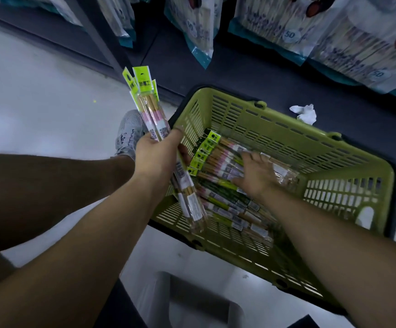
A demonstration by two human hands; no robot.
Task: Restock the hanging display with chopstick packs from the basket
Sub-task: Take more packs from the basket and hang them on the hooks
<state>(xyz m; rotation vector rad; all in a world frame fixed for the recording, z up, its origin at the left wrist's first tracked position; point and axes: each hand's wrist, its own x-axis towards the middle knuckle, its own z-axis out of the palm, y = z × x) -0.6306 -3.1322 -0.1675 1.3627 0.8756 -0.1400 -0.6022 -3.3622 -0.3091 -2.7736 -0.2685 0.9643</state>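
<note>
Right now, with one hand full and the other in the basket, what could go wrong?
1. The bundle in the left grip fans out at both ends and is held only mid-length; adding more could let a pack slide out.
2. The right grip lies flat on overlapping packs in the basket; it may lift several at once, or snag one under others.
</note>
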